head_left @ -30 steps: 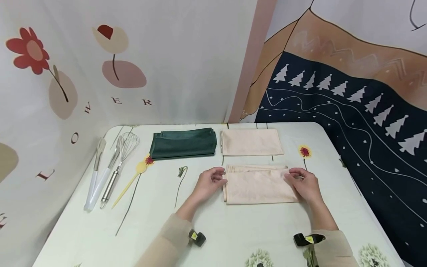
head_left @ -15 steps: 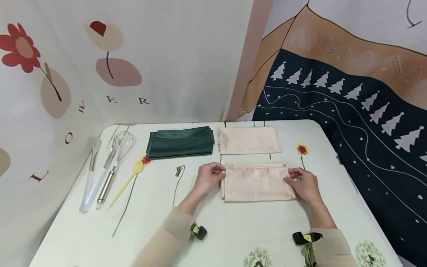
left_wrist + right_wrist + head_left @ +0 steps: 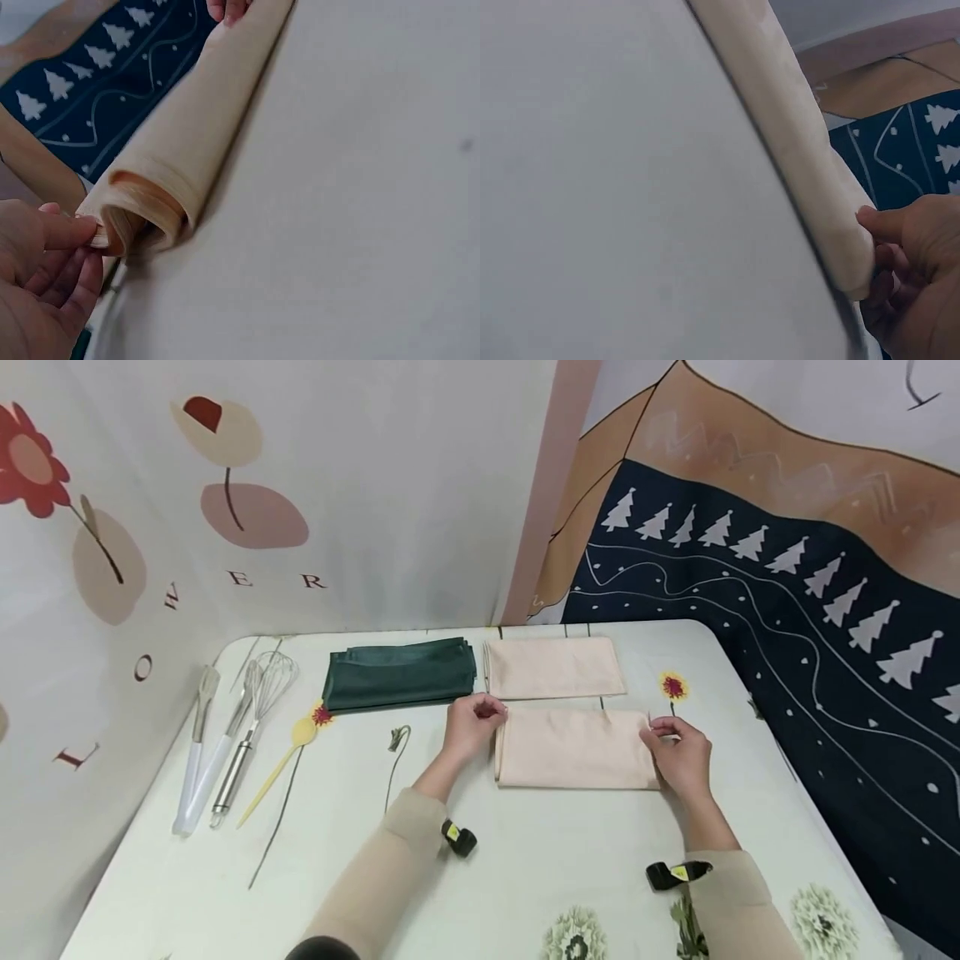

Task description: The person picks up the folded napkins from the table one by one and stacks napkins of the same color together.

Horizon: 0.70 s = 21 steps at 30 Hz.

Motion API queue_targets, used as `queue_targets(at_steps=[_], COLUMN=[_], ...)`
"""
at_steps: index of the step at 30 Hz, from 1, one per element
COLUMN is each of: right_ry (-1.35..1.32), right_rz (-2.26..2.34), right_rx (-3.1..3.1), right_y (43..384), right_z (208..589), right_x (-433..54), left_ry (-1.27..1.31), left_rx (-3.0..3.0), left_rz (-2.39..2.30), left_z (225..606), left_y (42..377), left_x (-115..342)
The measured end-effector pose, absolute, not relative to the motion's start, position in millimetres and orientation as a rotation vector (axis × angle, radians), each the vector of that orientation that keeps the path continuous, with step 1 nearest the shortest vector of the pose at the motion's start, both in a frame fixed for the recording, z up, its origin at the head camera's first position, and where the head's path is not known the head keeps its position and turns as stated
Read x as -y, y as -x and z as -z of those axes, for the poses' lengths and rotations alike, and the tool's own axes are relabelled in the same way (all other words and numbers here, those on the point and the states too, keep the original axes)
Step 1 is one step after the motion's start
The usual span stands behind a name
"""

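Observation:
A folded pale peach cloth lies between my two hands in the head view. My left hand pinches its far left corner between thumb and fingers. At the far right corner, my right hand pinches the edge in the same way. The left wrist view shows the layered, curled folds of the cloth at its left end, with the left hand gripping the outer layers. In the right wrist view, thumb and fingers of the right hand hold the other end of the cloth.
Behind it lie another folded peach cloth and a folded dark green cloth. On the left are a whisk, a yellow spoon and two white-handled utensils. Curtains stand behind the table.
Both hands have moved away from the body along the cloth's far edge. The cloth's top layer now covers the folds that showed at the back, and its near edge has shifted farther away.

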State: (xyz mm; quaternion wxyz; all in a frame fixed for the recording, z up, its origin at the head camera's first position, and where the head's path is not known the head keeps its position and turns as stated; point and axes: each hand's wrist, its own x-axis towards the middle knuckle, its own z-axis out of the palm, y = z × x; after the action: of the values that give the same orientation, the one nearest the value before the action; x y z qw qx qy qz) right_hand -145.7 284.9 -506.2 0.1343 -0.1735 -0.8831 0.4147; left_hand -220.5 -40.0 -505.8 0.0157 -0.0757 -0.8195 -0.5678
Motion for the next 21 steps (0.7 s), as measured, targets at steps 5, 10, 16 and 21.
queue_targets(at_steps=[5,10,16,21], right_ry=[0.541,0.516,0.537,0.555], right_rz=[-1.215,-1.256,-1.584,-1.793], right_rx=[2.634,2.739,2.832,2.857], right_y=[154.0,150.2,142.5,139.7], right_z=[507.7,499.9,485.7,481.0], right_x=[-286.9,-296.6,-312.2,-314.9], left_ry=[0.230,0.223,0.102,0.033], left_rx=[2.708,2.832,2.963,2.986], left_rz=[1.715,1.662,1.647,1.786], left_z=[507.7,499.8,493.0,490.9], left_y=[229.1,221.9,208.9,197.4], left_x=[41.8,50.6,62.6,66.4])
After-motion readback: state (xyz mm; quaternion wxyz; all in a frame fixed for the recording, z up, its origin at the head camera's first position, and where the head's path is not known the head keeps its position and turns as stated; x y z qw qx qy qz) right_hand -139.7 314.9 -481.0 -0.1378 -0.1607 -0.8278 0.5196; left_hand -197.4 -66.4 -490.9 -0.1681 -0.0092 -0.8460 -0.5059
